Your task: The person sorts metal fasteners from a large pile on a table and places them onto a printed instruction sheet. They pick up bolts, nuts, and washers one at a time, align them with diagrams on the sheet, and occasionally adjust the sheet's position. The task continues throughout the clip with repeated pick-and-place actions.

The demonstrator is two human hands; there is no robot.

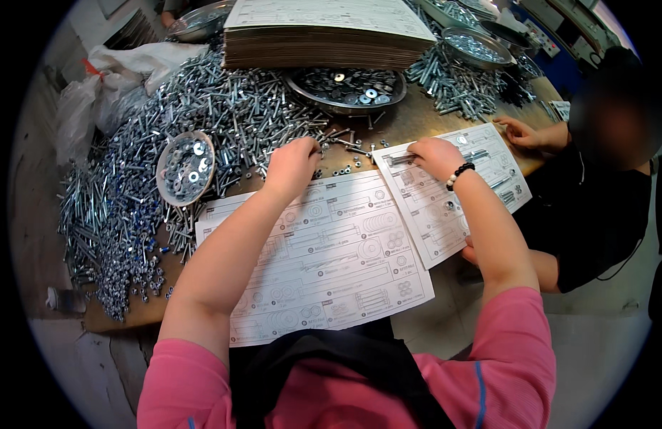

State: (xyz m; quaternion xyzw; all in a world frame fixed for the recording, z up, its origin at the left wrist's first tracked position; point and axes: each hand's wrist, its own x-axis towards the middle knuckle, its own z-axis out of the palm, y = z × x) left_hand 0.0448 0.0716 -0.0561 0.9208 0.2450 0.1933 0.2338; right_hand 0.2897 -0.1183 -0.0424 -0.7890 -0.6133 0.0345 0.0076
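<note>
My left hand (pixel 294 166) is at the near edge of a large pile of loose bolts (pixel 252 107), just above the top of a printed sheet (pixel 324 250). Its fingers are curled together; whatever they pinch is hidden. Over a smaller printed sheet (pixel 431 229) to the right, my right hand (pixel 438 157) has its fingertips closed at the end of a bolt (pixel 396 159) near the sheet's top left corner. More bolts (pixel 506 187), nuts and a washer (pixel 462 140) lie on that sheet, partly behind my right forearm.
A co-worker's hand (pixel 518 134) is by the right sheet's top corner; another (pixel 469 250) touches its lower edge. A thick stack of printed cards (pixel 324 46) stands behind a metal bowl (pixel 345 106) of washers. A bowl of washers (pixel 166 171) sits among the bolts at left.
</note>
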